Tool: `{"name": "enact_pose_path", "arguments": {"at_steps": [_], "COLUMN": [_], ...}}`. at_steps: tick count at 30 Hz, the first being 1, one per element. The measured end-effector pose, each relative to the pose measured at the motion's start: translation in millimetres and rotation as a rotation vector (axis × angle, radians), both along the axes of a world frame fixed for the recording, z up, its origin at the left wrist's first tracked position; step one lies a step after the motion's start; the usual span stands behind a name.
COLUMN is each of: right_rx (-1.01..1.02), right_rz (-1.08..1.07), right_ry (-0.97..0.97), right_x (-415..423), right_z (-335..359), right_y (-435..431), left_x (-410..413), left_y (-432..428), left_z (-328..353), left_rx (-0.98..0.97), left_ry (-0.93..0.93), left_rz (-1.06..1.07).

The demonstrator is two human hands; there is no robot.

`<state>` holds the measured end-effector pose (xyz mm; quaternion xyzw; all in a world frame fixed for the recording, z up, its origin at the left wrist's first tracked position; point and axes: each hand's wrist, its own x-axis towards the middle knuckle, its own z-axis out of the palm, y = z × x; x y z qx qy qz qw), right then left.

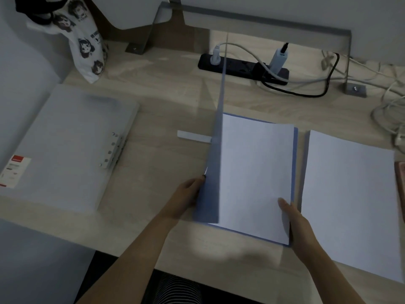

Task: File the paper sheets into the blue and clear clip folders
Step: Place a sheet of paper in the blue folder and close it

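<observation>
Right hand (298,224) (thumb atop) on sheets (256,172)

- pale wood-grain counter (166,102)
- blue plastic clip folder (208,194) holding white paper sheets (256,172)
- second white paper stack (348,194)
- frosted clear clip folder (65,139) with red-and-white label (15,170)
- white cloth bag (87,44) printed with black-haired cartoon faces
- black power strip (241,64)
- black-and-white striped fabric (175,288)

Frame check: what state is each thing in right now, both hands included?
Blue folder: open, front cover raised upright.
Filed sheets: flat on the back cover.
Left hand: grips the raised cover's edge.
Right hand: pinches the sheets' lower right corner.
Clear folder: lying flat, untouched.
Loose paper stack: flat, right of blue folder, untouched.
Power strip: two plugs inserted.
</observation>
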<state>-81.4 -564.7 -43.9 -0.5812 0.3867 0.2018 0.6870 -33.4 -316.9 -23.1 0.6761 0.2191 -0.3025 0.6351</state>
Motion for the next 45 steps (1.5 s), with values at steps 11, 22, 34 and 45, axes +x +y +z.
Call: {"name": "enact_pose_path", "arguments": {"at_steps": [11,22,34,45], "right_rx": [0.074,0.258,-0.228,-0.049], "right_rz": [0.052,-0.091,0.177,0.213], "right_ry": [-0.112,0.040,-0.074,-0.089], "right_x": [-1,6,33,31], "right_z": [-8,10,20,5], "right_y": [-15,-16,5,18], "left_x": [14,12,-1,8], "left_y": [-6,-4,33,29], "left_z": [-25,-36,-32,-30], "left_rx": [0.089,0.153,-0.043,0.497], "left_ry": [-0.026,-0.070,0.018,-0.217], "left_rz": [-0.059,-0.034,0.109,-0.068]}}
